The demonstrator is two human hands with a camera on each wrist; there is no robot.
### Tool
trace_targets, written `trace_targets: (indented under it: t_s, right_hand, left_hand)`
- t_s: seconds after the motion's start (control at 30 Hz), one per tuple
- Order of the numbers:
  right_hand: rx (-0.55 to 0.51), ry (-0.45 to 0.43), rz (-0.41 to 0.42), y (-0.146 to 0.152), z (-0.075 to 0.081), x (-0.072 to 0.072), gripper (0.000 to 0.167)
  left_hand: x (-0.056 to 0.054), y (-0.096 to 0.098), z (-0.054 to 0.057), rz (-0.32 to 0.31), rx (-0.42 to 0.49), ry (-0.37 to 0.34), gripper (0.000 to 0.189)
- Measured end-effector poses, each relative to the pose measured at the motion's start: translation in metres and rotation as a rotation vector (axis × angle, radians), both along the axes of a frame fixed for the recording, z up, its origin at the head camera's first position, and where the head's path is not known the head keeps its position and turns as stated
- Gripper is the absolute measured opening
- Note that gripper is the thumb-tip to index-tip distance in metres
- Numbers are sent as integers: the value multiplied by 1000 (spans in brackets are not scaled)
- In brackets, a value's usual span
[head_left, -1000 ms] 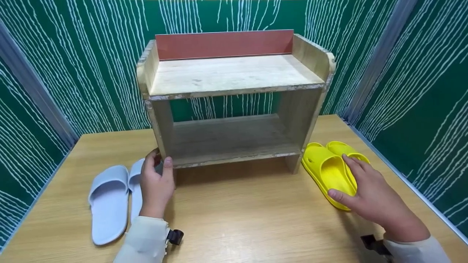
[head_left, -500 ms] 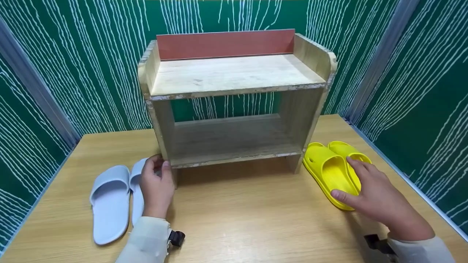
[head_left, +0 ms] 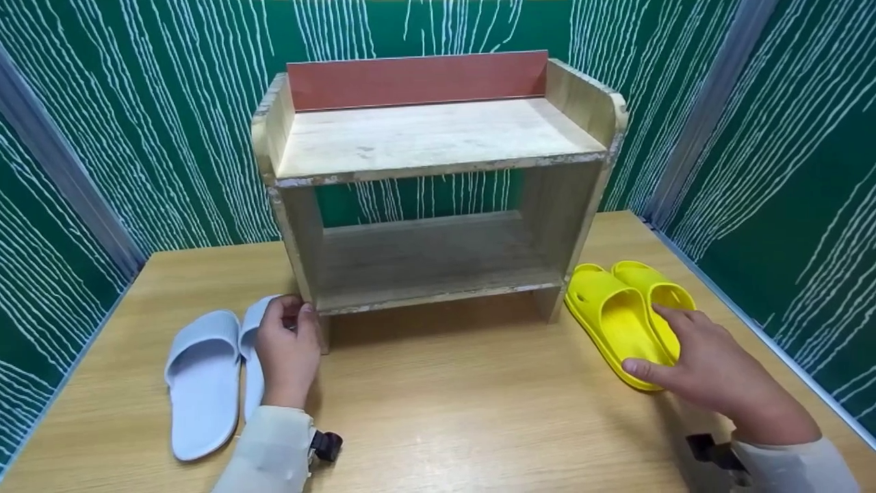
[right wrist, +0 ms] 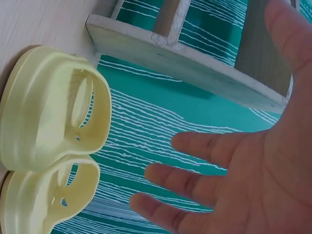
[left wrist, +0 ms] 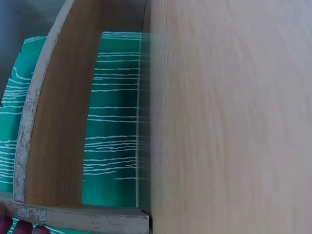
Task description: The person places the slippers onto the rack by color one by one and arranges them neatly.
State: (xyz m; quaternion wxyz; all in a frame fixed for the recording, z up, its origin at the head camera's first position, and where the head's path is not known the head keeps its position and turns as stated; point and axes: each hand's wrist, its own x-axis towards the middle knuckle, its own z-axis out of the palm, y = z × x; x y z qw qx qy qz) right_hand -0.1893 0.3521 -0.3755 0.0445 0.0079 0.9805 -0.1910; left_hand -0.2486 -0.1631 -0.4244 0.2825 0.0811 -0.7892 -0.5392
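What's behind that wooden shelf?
Through the open middle of the shelf, a white-streaked green wall shows, and again above the red strip. What the red strip and boards cover can't be seen.

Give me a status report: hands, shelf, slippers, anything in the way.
Left hand curled at lower left of shelf. Right hand spread near yellow slippers, not gripping. Shelf upright on table. Nothing visibly blocking yellow slippers.

The left hand (head_left: 291,356) hides part of the inner pale slipper (head_left: 252,376), the right hand (head_left: 708,370) part of the outer yellow slipper (head_left: 641,275). In the left wrist view only bits of fingers (left wrist: 22,228) show at the corner. The rack (head_left: 438,137) runs off both wrist views; the near edge of the desk (head_left: 438,411) lies outside the head view.
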Motion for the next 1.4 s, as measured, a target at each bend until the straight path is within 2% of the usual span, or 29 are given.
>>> trace_targets:
  t_s: [0.17,0.53,0.87,1.17,1.4]
  right_hand:
    - [11,-57,-15,8,0,-1,132]
    - [16,-152,-50,14,-4,-7,131]
    - [-39,-228,-112,15,-13,-8,136]
    - [-56,-259,-151,19,-20,-8,134]
    - [-53,-262,-159,19,-23,-6,121]
  left_hand:
    - [0,-3,1,1,-9,-17,16]
    - [0,-4,-1,22,-16,20,14]
    - [4,-4,2,0,0,-27,16]
    - [1,-4,0,6,-26,9,14]
    - [1,-3,0,-2,-19,-7,14]
